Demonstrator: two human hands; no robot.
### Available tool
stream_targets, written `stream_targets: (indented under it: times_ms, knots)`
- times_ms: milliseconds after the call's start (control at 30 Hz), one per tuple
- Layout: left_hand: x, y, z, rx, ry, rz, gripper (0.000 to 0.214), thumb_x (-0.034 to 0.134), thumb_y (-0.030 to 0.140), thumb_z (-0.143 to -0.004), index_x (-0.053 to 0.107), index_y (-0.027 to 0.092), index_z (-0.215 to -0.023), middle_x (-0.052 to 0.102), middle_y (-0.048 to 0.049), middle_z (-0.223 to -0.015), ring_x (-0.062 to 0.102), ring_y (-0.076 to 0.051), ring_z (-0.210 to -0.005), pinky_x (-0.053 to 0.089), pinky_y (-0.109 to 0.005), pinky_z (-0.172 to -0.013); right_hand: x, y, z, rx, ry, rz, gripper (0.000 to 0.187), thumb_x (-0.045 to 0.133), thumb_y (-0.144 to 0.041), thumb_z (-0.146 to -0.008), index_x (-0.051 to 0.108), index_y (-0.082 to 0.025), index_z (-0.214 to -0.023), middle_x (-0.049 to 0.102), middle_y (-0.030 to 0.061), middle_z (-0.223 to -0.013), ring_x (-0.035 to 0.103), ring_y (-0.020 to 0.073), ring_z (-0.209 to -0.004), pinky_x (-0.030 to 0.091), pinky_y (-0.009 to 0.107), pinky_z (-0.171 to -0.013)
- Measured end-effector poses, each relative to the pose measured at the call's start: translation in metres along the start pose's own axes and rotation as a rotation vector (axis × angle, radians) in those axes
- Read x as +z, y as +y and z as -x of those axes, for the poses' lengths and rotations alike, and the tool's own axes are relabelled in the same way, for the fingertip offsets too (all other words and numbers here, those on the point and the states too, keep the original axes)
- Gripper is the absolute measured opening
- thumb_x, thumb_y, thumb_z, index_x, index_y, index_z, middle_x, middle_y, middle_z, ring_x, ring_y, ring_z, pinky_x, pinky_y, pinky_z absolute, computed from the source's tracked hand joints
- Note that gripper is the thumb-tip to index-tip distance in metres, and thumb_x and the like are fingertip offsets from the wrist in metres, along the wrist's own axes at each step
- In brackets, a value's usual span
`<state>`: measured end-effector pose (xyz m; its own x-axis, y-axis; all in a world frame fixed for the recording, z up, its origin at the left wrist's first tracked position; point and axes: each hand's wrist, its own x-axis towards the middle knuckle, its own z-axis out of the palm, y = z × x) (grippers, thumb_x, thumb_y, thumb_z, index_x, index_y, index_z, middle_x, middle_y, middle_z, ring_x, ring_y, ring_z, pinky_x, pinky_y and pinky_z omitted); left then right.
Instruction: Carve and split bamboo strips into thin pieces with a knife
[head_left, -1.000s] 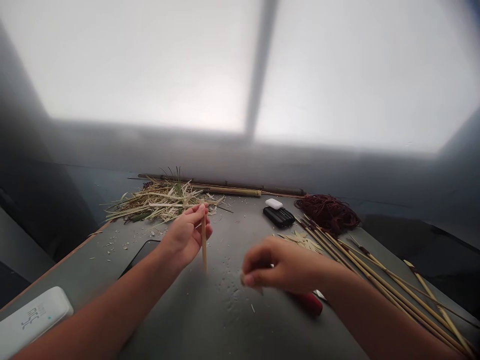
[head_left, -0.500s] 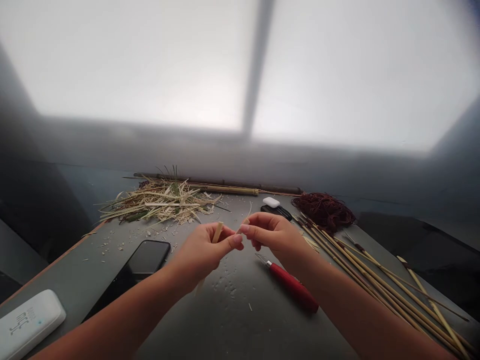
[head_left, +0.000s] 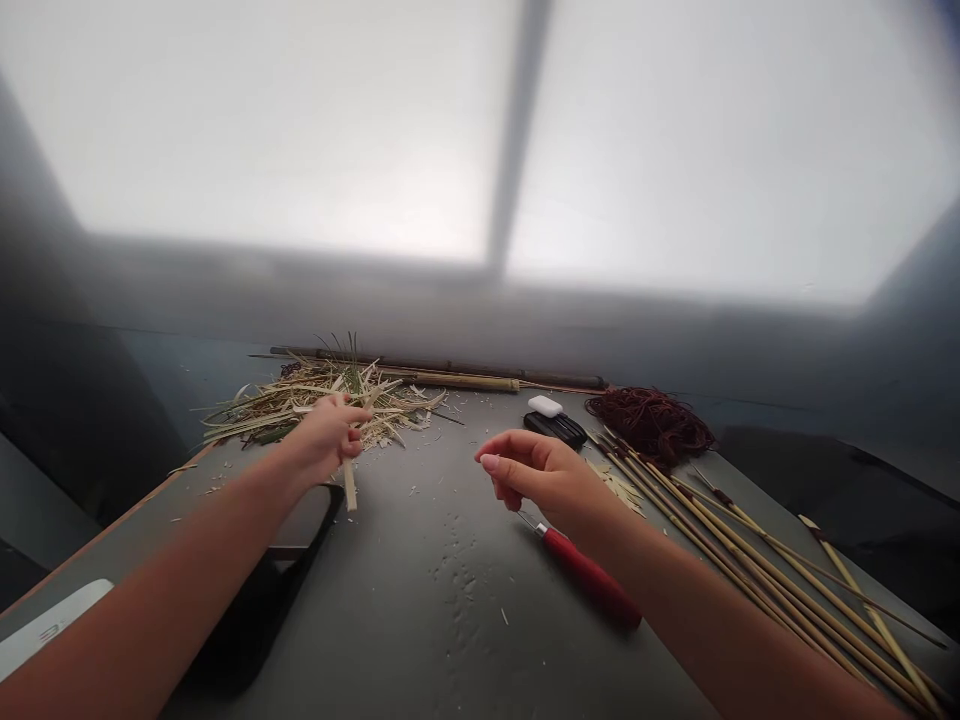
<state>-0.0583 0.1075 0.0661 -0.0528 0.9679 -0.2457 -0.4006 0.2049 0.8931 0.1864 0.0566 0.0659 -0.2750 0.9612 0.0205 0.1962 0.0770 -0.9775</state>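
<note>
My left hand (head_left: 326,440) is closed on a short pale bamboo stick (head_left: 349,490) that hangs down from its fingers. It is stretched out to the near edge of a heap of bamboo shavings (head_left: 315,402) at the back left of the grey table (head_left: 450,620). My right hand (head_left: 536,475) hovers above the table's middle with its fingers loosely curled and nothing visible in them. Just beneath it lies a red-handled knife (head_left: 585,575), blade pointing toward the hand.
A black phone (head_left: 296,540) lies under my left forearm and a white device (head_left: 45,635) sits at the near left edge. Long bamboo skewers (head_left: 750,560) fan along the right side. A dark red cord bundle (head_left: 651,420), a black case (head_left: 556,430) and a white block (head_left: 545,405) sit at the back.
My hands were together at the table's middle, both on the stick. They have parted: my left hand has carried the stick out to the shavings heap, and my right hand has let go.
</note>
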Motion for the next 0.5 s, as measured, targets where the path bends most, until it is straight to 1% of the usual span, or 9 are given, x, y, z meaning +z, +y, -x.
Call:
stream_targets:
  times_ms: [67,133,167,200,267,333,400,467,500]
  knots:
    - [0.014,-0.009,0.017,-0.039,-0.082,-0.184,0.049,0.061,-0.008,-0.063,0.049,0.021,-0.101,0.045,0.0054,-0.072,0.041,-0.005,-0.045,0.025,-0.013,-0.038,0.001,0.002,0.0,-0.063,0.029,0.047,0.027,0.068,-0.043,-0.076,0.066,-0.019,-0.087,0.059,-0.0013,-0.065,0.053,0.0113,-0.056,0.045,0.026,-0.055]
    - [0.027,-0.019,0.036,-0.091,-0.21,-0.337,0.043,0.061,-0.004,-0.061,0.056,0.021,-0.095,0.054,0.0024,-0.075,0.047,-0.009,-0.048,0.031,-0.017,-0.04,0.004,0.001,0.002,-0.143,0.059,0.131,0.031,0.068,-0.043,-0.077,0.067,-0.021,-0.099,0.062,0.0007,-0.076,0.055,0.0123,-0.061,0.046,0.026,-0.056]
    - [0.031,-0.024,0.045,-0.128,-0.281,-0.403,0.037,0.063,0.0,-0.061,0.06,0.021,-0.091,0.056,0.0019,-0.073,0.05,-0.011,-0.049,0.034,-0.02,-0.042,0.005,0.001,0.004,-0.191,0.06,0.178,0.033,0.068,-0.042,-0.077,0.067,-0.023,-0.104,0.064,0.0019,-0.083,0.056,0.0128,-0.064,0.047,0.027,-0.058]
    - [0.034,-0.028,0.053,-0.164,-0.329,-0.459,0.032,0.064,0.002,-0.06,0.063,0.02,-0.086,0.056,0.002,-0.067,0.048,-0.012,-0.047,0.033,-0.021,-0.041,0.006,-0.001,0.005,-0.244,0.048,0.223,0.032,0.068,-0.041,-0.078,0.067,-0.024,-0.105,0.065,0.0028,-0.088,0.057,0.0133,-0.067,0.048,0.027,-0.059]
    - [0.036,-0.034,0.064,-0.181,-0.417,-0.588,0.025,0.064,0.007,-0.061,0.066,0.021,-0.082,0.056,0.0022,-0.064,0.048,-0.013,-0.049,0.032,-0.022,-0.043,0.009,-0.004,0.009,-0.351,0.008,0.312,0.02,0.067,-0.036,-0.08,0.07,-0.023,-0.095,0.066,0.0033,-0.087,0.058,0.0143,-0.07,0.047,0.027,-0.061]
    - [0.035,-0.036,0.069,-0.137,-0.462,-0.731,0.025,0.063,0.014,-0.065,0.066,0.023,-0.089,0.054,0.0032,-0.062,0.047,-0.014,-0.052,0.03,-0.022,-0.045,0.01,-0.006,0.012,-0.438,0.012,0.404,0.011,0.064,-0.031,-0.083,0.071,-0.022,-0.081,0.067,0.0024,-0.078,0.057,0.0148,-0.068,0.045,0.028,-0.061]
    - [0.036,-0.034,0.069,-0.079,-0.454,-0.828,0.03,0.061,0.022,-0.071,0.064,0.025,-0.101,0.052,0.004,-0.06,0.046,-0.015,-0.052,0.029,-0.022,-0.045,0.01,-0.008,0.013,-0.476,0.093,0.495,0.012,0.061,-0.027,-0.084,0.068,-0.022,-0.076,0.065,0.0015,-0.071,0.055,0.0149,-0.065,0.042,0.028,-0.058]
    - [0.038,-0.032,0.066,0.052,-0.402,-0.87,0.031,0.06,0.027,-0.074,0.064,0.023,-0.104,0.055,0.0026,-0.061,0.045,-0.015,-0.051,0.03,-0.022,-0.046,0.008,-0.008,0.012,-0.461,0.21,0.54,0.011,0.059,-0.026,-0.084,0.065,-0.022,-0.075,0.064,0.0014,-0.069,0.053,0.0145,-0.061,0.04,0.027,-0.055]
    - [0.038,-0.03,0.064,0.148,-0.375,-0.882,0.027,0.06,0.029,-0.075,0.065,0.022,-0.101,0.058,0.0007,-0.066,0.047,-0.015,-0.053,0.031,-0.023,-0.047,0.006,-0.008,0.012,-0.436,0.259,0.545,0.012,0.057,-0.027,-0.085,0.063,-0.021,-0.075,0.063,0.0012,-0.068,0.052,0.0143,-0.06,0.039,0.027,-0.053]
